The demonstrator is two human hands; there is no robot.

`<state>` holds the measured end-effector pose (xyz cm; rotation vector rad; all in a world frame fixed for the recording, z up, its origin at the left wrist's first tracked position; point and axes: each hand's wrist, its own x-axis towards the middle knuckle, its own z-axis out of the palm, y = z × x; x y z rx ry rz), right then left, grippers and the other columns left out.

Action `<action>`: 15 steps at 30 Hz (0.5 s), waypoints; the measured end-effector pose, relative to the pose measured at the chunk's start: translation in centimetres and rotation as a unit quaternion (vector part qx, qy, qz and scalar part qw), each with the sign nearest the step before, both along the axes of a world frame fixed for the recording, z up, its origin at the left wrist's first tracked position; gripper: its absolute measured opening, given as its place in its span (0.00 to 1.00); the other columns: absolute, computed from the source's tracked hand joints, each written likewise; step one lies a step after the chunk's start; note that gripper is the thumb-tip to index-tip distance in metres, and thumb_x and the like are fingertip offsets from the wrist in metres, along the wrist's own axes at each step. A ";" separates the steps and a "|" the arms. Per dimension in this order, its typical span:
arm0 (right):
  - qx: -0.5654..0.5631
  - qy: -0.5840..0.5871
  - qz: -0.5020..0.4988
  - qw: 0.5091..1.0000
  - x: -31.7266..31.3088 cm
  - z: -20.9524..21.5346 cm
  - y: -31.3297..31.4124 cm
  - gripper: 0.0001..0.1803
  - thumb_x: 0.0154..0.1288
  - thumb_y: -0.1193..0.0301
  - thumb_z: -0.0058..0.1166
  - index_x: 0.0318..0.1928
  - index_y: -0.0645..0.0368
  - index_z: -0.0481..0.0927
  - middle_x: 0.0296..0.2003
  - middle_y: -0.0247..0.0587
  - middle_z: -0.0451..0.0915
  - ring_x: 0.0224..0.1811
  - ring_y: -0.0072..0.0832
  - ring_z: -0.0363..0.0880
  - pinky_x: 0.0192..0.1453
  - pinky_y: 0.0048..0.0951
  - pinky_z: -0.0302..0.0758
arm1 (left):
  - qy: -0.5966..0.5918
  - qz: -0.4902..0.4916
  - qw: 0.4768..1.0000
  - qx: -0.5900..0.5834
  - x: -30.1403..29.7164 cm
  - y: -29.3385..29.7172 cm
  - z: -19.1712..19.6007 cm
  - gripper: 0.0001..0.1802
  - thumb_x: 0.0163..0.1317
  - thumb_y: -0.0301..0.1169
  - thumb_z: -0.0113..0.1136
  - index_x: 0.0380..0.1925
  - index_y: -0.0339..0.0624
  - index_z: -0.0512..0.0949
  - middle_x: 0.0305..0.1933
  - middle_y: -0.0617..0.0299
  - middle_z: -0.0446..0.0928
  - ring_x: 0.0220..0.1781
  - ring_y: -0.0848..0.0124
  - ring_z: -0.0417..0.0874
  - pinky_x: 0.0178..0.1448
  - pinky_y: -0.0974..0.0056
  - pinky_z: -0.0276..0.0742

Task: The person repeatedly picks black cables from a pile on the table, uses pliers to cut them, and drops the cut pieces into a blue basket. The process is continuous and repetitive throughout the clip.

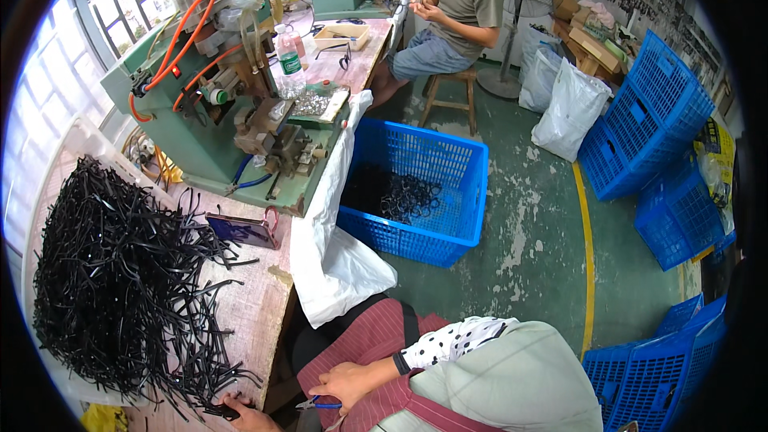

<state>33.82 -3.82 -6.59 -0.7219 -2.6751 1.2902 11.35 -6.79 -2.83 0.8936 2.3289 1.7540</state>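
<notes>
A big heap of thin black strips (120, 272), shaped like eyeglass temples, covers the left side of the workbench (248, 296). At the heap's near edge, my left hand (250, 416) has its fingers closed on the end of a black strip; the lower part of the hand is cut off by the frame. My right hand (350, 384) rests over my lap on a dark red striped apron (364, 332). It is wrapped round small blue-handled pliers (318, 405), whose jaws point left toward the bench.
A green machine (184, 140) with orange hoses stands on the bench, a phone (244, 230) in front of it. A blue crate (456, 224) holding black pieces sits on the floor beside white sheeting (336, 264). Another person (464, 8) sits beyond; blue crates (648, 112) are stacked right.
</notes>
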 end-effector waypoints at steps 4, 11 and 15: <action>0.009 0.017 -0.007 1.000 -0.1 -0.3 -0.3 0.48 0.39 0.49 0.72 0.63 0.52 0.71 0.42 0.54 0.78 0.43 0.53 0.80 0.41 0.49 0.77 | -0.002 -0.007 1.000 0.020 -1.2 0.3 -1.3 0.22 0.69 0.44 0.55 0.37 0.31 0.77 0.29 0.57 0.75 0.24 0.68 0.70 0.29 0.66 0.66; 0.023 0.018 0.004 1.000 -0.6 -1.1 -0.5 0.48 0.39 0.49 0.72 0.63 0.53 0.70 0.41 0.54 0.78 0.42 0.52 0.80 0.40 0.49 0.77 | -0.008 -0.019 0.998 0.056 -3.4 0.1 -4.4 0.19 0.71 0.41 0.54 0.39 0.33 0.77 0.29 0.63 0.73 0.23 0.75 0.67 0.25 0.70 0.62; 0.026 0.017 -0.003 1.000 -0.3 -1.3 -0.4 0.48 0.40 0.49 0.71 0.63 0.53 0.70 0.41 0.54 0.78 0.42 0.52 0.80 0.40 0.49 0.77 | -0.016 -0.040 0.996 0.075 -2.5 0.8 -3.9 0.17 0.72 0.40 0.53 0.40 0.34 0.76 0.29 0.66 0.72 0.22 0.79 0.65 0.23 0.73 0.60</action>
